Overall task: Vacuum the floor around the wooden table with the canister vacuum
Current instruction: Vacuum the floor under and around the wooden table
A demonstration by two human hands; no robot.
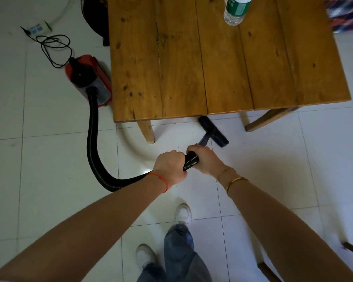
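Both hands (189, 161) gripping ribbed black hose (93, 143), red canister (89, 80)

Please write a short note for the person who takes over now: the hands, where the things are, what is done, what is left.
Left hand and right hand both grip the black hose.
Floor nozzle lies on the tiles at the wooden table's near edge, partly under it.
Red canister stands left of the table.
Done: cannot tell.
Left: the floor around the table.
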